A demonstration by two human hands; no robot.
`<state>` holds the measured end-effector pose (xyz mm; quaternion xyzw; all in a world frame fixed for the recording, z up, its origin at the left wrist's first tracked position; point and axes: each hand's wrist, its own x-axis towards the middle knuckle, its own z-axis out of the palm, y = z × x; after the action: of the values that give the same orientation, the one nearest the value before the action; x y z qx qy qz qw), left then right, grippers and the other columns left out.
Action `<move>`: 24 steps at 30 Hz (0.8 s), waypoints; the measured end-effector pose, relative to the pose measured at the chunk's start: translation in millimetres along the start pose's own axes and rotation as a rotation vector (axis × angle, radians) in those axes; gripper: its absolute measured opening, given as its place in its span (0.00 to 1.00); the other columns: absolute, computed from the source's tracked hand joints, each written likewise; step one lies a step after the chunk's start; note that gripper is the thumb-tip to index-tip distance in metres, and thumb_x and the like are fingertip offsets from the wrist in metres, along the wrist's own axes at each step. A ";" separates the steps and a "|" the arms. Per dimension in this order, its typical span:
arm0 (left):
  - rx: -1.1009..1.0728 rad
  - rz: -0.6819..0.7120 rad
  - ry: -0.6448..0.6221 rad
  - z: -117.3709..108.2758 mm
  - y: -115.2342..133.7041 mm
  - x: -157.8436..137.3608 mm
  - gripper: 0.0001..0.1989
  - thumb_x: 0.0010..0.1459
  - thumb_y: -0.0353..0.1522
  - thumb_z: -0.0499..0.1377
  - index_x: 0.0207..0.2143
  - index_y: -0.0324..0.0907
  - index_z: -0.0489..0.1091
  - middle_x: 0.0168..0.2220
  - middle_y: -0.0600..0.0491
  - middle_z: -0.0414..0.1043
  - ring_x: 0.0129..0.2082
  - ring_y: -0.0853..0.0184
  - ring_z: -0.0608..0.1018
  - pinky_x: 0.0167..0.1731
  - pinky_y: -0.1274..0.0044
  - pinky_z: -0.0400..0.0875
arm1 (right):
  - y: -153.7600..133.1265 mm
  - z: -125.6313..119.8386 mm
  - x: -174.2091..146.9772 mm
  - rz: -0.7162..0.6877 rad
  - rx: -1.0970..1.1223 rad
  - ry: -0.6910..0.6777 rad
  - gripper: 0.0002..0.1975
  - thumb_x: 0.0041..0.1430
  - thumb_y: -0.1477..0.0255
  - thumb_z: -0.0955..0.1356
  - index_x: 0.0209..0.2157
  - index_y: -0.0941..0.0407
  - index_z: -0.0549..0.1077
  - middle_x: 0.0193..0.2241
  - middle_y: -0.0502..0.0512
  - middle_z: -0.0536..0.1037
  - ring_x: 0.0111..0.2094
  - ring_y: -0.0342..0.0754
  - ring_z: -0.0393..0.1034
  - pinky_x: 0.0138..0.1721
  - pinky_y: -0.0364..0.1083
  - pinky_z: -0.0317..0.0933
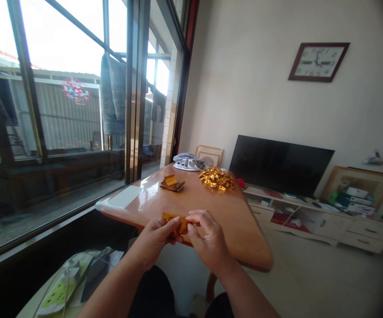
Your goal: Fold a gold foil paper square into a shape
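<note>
Between my two hands is a sheet of gold foil paper [182,225], partly folded, held just off the near edge of the wooden table [165,207]. My left hand [160,234] pinches its left part with the thumb on top. With thumb and fingertips, my right hand [208,236] grips the right end. Farther back on the table lies a fanned stack of gold paper sheets [172,183]. To the right of that stack is a heap of folded gold paper pieces [217,179].
A white sheet [125,197] covers the table's left corner. Folded cloth [189,162] lies at its far end. Beside my left arm, a pale surface holds a green-and-white bag [62,285]. A television [280,165] stands on a white cabinet [333,227] to the right. Windows run along the left.
</note>
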<state>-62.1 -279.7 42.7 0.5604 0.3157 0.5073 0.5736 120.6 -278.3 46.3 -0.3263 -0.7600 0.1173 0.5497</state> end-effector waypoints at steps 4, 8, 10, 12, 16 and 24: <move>0.058 -0.010 0.043 -0.8 2.8 -0.8 0.20 0.62 0.45 0.60 0.32 0.35 0.78 0.26 0.48 0.76 0.25 0.69 0.71 0.28 0.79 0.64 | -2.5 -1.1 2.3 0.302 0.215 0.036 0.13 0.64 0.64 0.67 0.46 0.55 0.75 0.39 0.56 0.79 0.38 0.49 0.72 0.40 0.46 0.66; 0.071 -0.012 0.047 0.4 4.3 -1.5 0.20 0.62 0.45 0.61 0.32 0.35 0.78 0.26 0.49 0.76 0.26 0.69 0.71 0.29 0.79 0.65 | -1.1 0.3 6.6 0.488 0.388 -0.015 0.16 0.62 0.58 0.69 0.37 0.58 0.76 0.29 0.52 0.76 0.31 0.46 0.68 0.31 0.43 0.62; 0.067 -0.008 0.034 0.8 3.7 -1.3 0.19 0.62 0.44 0.61 0.33 0.35 0.78 0.26 0.49 0.76 0.27 0.69 0.72 0.31 0.79 0.66 | 0.0 0.8 7.5 0.531 0.467 -0.032 0.15 0.60 0.59 0.70 0.33 0.58 0.75 0.25 0.50 0.74 0.28 0.44 0.66 0.30 0.43 0.60; 0.067 -0.008 0.031 0.7 2.8 -0.9 0.19 0.61 0.44 0.61 0.34 0.36 0.78 0.27 0.49 0.76 0.27 0.69 0.72 0.31 0.79 0.66 | 1.3 0.7 7.2 0.554 0.534 -0.028 0.14 0.59 0.61 0.71 0.31 0.58 0.75 0.24 0.50 0.74 0.27 0.43 0.65 0.30 0.42 0.59; 0.000 0.026 0.074 -1.4 1.0 -0.1 0.16 0.62 0.43 0.61 0.32 0.38 0.76 0.29 0.51 0.75 0.29 0.69 0.73 0.33 0.78 0.68 | 4.5 -0.8 5.6 0.582 0.580 0.007 0.13 0.58 0.61 0.71 0.30 0.58 0.75 0.24 0.51 0.75 0.26 0.42 0.65 0.30 0.42 0.59; -0.013 0.091 0.077 -7.4 -0.7 2.8 0.13 0.63 0.40 0.60 0.37 0.38 0.76 0.34 0.50 0.73 0.33 0.69 0.72 0.37 0.77 0.68 | 6.4 -1.2 4.7 0.632 0.642 0.016 0.13 0.57 0.61 0.72 0.29 0.58 0.75 0.23 0.51 0.75 0.24 0.42 0.62 0.27 0.42 0.56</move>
<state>-68.0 -274.7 41.3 0.5505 0.3084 0.5560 0.5410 123.2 -270.6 46.9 -0.3562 -0.5440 0.5067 0.5660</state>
